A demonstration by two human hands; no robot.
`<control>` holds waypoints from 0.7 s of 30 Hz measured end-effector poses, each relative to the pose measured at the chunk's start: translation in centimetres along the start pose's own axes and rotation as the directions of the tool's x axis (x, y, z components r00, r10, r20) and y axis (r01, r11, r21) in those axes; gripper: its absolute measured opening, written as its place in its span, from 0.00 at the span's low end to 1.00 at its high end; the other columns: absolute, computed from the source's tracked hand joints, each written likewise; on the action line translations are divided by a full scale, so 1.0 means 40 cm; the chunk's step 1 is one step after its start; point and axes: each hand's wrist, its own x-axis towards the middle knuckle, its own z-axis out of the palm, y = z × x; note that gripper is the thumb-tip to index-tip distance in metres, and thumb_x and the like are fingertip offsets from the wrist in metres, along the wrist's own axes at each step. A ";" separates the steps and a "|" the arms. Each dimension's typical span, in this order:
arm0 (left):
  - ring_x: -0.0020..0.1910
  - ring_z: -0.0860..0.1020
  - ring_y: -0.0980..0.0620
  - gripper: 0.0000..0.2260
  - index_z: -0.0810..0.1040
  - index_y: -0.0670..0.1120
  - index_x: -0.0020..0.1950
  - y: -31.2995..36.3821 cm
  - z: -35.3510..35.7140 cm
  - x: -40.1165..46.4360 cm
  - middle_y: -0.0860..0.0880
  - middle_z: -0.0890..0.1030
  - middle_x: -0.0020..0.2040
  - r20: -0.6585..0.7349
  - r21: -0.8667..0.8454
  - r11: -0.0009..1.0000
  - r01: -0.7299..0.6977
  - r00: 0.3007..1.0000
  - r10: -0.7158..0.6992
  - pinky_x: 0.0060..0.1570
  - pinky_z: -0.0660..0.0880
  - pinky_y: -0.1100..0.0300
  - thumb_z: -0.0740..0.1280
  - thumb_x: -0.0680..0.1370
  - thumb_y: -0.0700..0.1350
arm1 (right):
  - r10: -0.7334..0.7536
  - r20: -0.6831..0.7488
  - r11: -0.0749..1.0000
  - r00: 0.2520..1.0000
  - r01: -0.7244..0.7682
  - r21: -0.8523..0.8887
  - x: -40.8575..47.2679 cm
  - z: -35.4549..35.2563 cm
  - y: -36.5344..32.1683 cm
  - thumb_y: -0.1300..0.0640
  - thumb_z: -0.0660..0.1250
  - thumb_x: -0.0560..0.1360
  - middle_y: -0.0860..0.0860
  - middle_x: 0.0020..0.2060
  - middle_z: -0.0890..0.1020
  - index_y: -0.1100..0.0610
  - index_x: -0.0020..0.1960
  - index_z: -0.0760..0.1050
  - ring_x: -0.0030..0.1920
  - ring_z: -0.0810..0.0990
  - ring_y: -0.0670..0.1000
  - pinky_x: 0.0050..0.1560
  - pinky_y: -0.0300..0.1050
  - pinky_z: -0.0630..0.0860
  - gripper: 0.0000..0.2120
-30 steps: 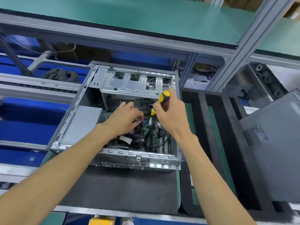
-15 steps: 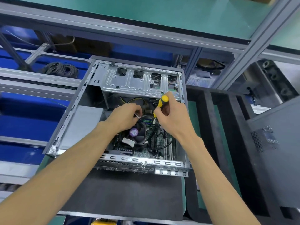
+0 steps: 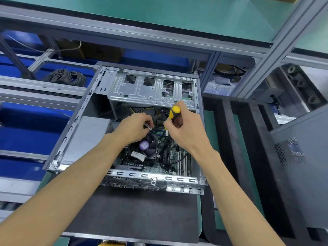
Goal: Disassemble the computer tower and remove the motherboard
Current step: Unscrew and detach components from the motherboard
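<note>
The open computer tower (image 3: 74, 139) lies on its side on a dark mat, its side panel off. Inside it I see the green motherboard (image 3: 156, 167) with a black CPU fan (image 3: 147, 146) bearing a purple sticker. My right hand (image 3: 184, 128) grips a yellow-and-black screwdriver (image 3: 174, 111), tip pointing down toward the board's far part. My left hand (image 3: 134, 128) is curled above the fan and pinches a thin shiny metal piece (image 3: 148, 126) between its fingertips. The screwdriver's tip is hidden behind my fingers.
A silver drive cage (image 3: 150, 91) spans the case's far end, with yellow and black cables below it. The removed grey side panel (image 3: 301, 166) leans at the right. Black foam dividers (image 3: 229, 139) stand right of the case. A coil of cable (image 3: 65, 77) lies at back left.
Both hands have shifted slightly toward the far end of the case. The left hand has lifted off the fan, which now shows, and a thin metal piece shows at its fingertips.
</note>
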 end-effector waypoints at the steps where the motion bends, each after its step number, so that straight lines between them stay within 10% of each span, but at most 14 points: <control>1: 0.50 0.78 0.51 0.06 0.80 0.53 0.47 0.000 -0.001 0.000 0.55 0.80 0.49 0.002 -0.003 1.000 -0.002 1.000 0.002 0.51 0.77 0.48 0.68 0.76 0.42 | 0.000 0.003 1.000 1.000 0.000 0.002 -0.001 -0.001 -0.004 0.49 0.63 0.75 0.49 0.26 0.74 0.50 0.47 0.64 0.29 0.71 0.51 0.30 0.49 0.71 0.09; 8: 0.49 0.78 0.51 0.08 0.77 0.55 0.45 0.002 -0.002 0.000 0.56 0.79 0.48 0.010 0.016 1.000 -0.007 1.000 0.007 0.48 0.77 0.51 0.68 0.76 0.41 | -0.008 0.079 0.996 0.997 0.001 0.091 0.000 -0.010 -0.022 0.48 0.63 0.73 0.47 0.28 0.71 0.52 0.46 0.67 0.31 0.69 0.51 0.35 0.56 0.73 0.08; 21: 0.46 0.77 0.48 0.11 0.77 0.52 0.59 0.031 -0.011 -0.021 0.55 0.74 0.58 -0.171 0.089 0.993 -0.073 0.981 0.087 0.42 0.74 0.51 0.61 0.80 0.41 | 0.055 0.248 0.967 0.967 -0.113 0.228 0.010 -0.012 -0.011 0.56 0.65 0.72 0.41 0.28 0.72 0.50 0.41 0.76 0.30 0.66 0.43 0.33 0.33 0.66 0.03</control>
